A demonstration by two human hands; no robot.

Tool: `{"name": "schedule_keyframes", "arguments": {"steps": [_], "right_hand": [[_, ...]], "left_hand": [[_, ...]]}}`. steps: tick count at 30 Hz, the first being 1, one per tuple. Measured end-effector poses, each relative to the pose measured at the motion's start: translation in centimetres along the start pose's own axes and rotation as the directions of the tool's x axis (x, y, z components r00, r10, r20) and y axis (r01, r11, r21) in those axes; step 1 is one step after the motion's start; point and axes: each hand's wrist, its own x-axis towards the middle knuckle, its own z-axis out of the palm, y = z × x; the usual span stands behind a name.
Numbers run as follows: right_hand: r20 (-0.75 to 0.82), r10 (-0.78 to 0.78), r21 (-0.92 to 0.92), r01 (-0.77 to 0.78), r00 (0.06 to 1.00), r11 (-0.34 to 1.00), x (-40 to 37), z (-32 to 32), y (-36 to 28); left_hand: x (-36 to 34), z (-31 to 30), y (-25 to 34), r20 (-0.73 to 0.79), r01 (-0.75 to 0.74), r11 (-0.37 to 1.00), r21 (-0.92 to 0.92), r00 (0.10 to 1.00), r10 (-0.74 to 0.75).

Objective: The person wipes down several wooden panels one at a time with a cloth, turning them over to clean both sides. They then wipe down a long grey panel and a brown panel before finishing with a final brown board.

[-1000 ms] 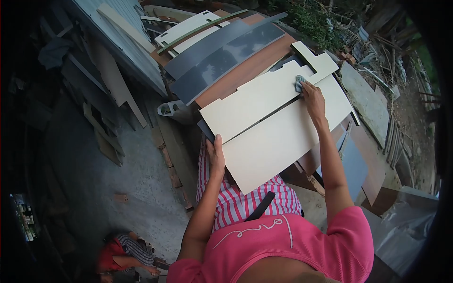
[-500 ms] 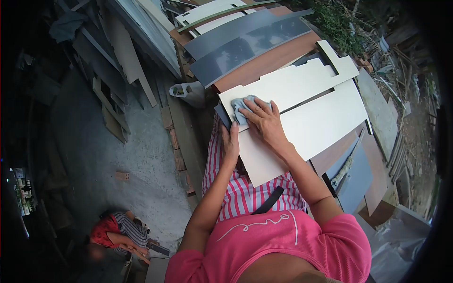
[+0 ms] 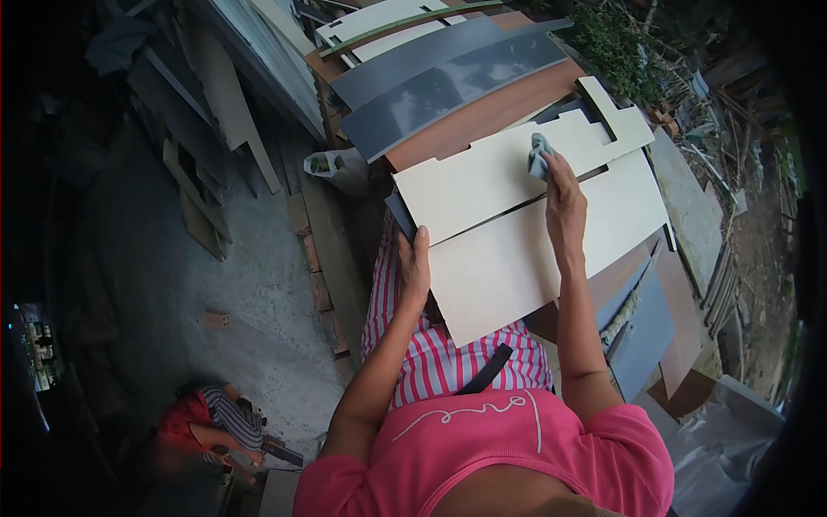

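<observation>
1. Low on the left, I see another person (image 3: 207, 422) bent over, well apart.
2. The left hand (image 3: 415, 269) has its thumb at the near-left edge of the cream boards (image 3: 491, 284); its fingers are partly hidden, so I can't tell whether they're closed.
3. I judge these boards stiff, smooth and fairly light, weakest at the cut-outs; I'd hold them by the plain outer edges.
4. Over their middle, the right hand (image 3: 566, 207) pinches a soft, limp cloth (image 3: 538, 157).

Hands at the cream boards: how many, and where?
2: left hand gripping the left edge of the cream boards, right hand over them, holding a grey-blue cloth.
</observation>
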Motion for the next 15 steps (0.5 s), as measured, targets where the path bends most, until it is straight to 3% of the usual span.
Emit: {"name": "schedule_keyframes", "arguments": {"steps": [2,4,6,8,11,15], "right_hand": [[0.267,-0.291,0.053,0.287,0.919,0.956,-2.1,3.2,-3.6],[0.426,-0.541,-0.040,0.612,0.725,0.789,-4.3,7.1,-4.7],[0.429,-0.560,-0.031,0.631,0.709,0.775,-4.1,7.8,-4.9],[0.444,-0.577,-0.022,0.653,0.685,0.757,-3.6,7.9,-4.5],[0.400,-0.474,-0.274,0.596,0.784,0.755,-1.0,6.7,-1.2],[0.274,-0.281,-0.448,0.380,0.920,0.809,3.3,3.4,4.7]], "left_hand": [[0.3,0.0,-1.2,0.031,-0.010,0.998,-0.057,0.999,0.012],[0.5,0.2,-1.4,0.062,-0.027,0.993,-0.117,0.998,0.034],[0.1,0.6,-1.1,-0.026,-0.061,0.979,-0.193,0.998,0.057],[0.2,0.1,-1.0,-0.001,-0.063,0.993,-0.099,0.998,0.064],[0.2,0.2,-0.9,0.024,0.008,0.991,-0.130,1.000,-0.005],[0.1,0.2,-0.9,0.036,-0.006,0.991,-0.136,0.999,0.011]]}}
